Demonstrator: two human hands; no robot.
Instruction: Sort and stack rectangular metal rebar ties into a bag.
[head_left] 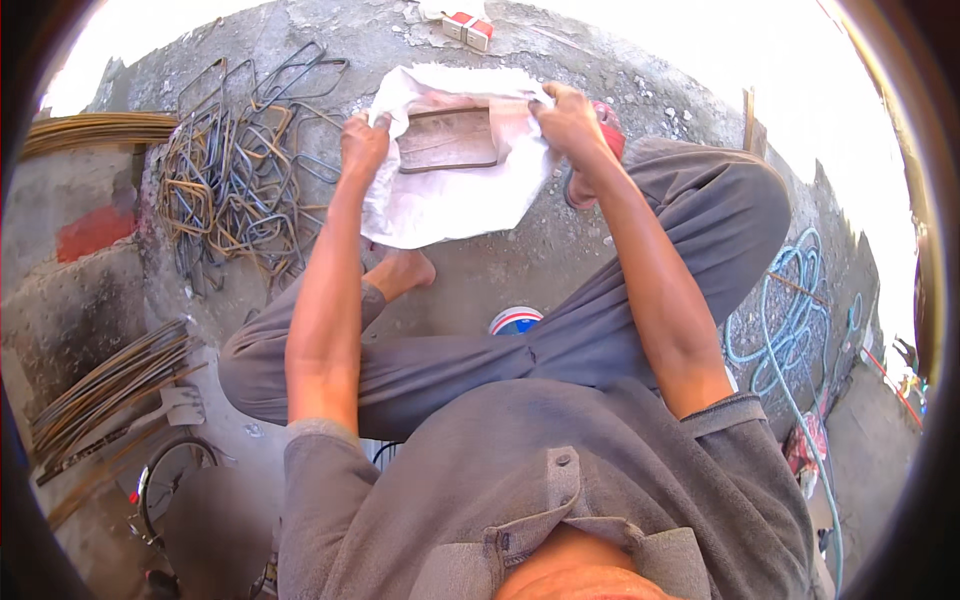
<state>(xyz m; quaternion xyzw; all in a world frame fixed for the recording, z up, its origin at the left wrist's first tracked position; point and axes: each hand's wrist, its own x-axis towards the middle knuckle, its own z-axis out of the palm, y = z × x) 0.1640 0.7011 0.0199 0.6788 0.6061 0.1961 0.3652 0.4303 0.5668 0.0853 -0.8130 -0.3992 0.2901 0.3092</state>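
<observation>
In front of me a white woven sack [450, 215] is held spread by its upper corners. The fingers of my left hand [364, 147] are closed on its left edge. On the opposite side, my right hand [570, 122] grips the sack's right edge. Within the sack's folds shows a rectangular brownish shape with a dark rim [447, 140]; I cannot tell what it is. My bare left foot [402, 272] rests on the ground just below the sack. Beside my right hand is a red object [610, 130], partly hidden.
Bent steel rebar stirrups [235, 170] lie heaped at the left. Rusty rods [105, 395], a shovel [180, 405] and a bicycle wheel [170, 480] are at lower left. A blue rope [790, 310] lies coiled at the right. A red-and-white box [468, 31] sits beyond the sack.
</observation>
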